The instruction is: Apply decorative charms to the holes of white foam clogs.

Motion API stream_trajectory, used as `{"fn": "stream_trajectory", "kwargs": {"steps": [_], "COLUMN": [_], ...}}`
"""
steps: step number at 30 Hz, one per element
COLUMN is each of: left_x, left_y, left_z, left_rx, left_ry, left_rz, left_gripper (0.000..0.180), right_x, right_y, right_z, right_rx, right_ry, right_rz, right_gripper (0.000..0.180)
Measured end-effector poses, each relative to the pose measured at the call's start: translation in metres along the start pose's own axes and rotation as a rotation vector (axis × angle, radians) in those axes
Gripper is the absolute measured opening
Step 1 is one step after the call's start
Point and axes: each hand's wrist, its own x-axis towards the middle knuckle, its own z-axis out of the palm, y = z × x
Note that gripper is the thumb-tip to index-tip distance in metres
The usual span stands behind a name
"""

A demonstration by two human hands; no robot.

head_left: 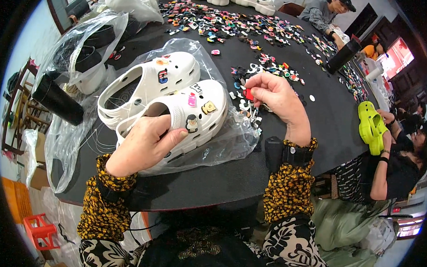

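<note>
Two white clogs (177, 104) with holes lie side by side on a clear plastic bag (236, 143). Several decorative charms (191, 123) sit on their uppers. My left hand (147, 140) reaches into the nearer clog's opening, its fingers hidden inside and its thumb outside against the shoe. Right of the clogs, my right hand (278, 95) pinches a small red charm (248, 94) between thumb and fingers. Below that hand and beyond it lies a loose pile of small charms (267, 65) in many colours.
A wide spread of charms (227, 21) covers the far part of the black table (197, 189). Black cylinders stand at left (57, 100) and far right (343, 55). At right a co-worker holds a lime-green clog (371, 127). A red stool (40, 231) stands at lower left.
</note>
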Motion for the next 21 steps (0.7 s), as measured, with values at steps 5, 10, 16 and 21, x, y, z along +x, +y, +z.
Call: {"fn": "stream_trajectory", "kwargs": {"steps": [5,10,16,21], "left_x": [0.0,-0.003,-0.007,-0.01], "left_y": [0.008,-0.007,0.003,0.018], "left_z": [-0.007,0.002,-0.008,-0.031], "left_rx": [0.011,-0.021,0.052,-0.062], "left_ry": [-0.023,0.06,0.054,0.295], "left_rz": [-0.021,0.088,0.055,-0.026], "left_gripper": [0.024,0.03,0.032,0.02], "right_x": [0.003,0.003,0.01,0.013], "right_y": [-0.003,0.004,0.011,0.018], "right_z": [0.005,0.006,0.009,0.007], "right_rx": [0.027,0.04,0.036,-0.001], "right_ry": [0.055,0.141,0.253,0.316], "right_rz": [0.004,-0.045,-0.004,0.013], "right_gripper": [0.016,0.016,0.017,0.018]}}
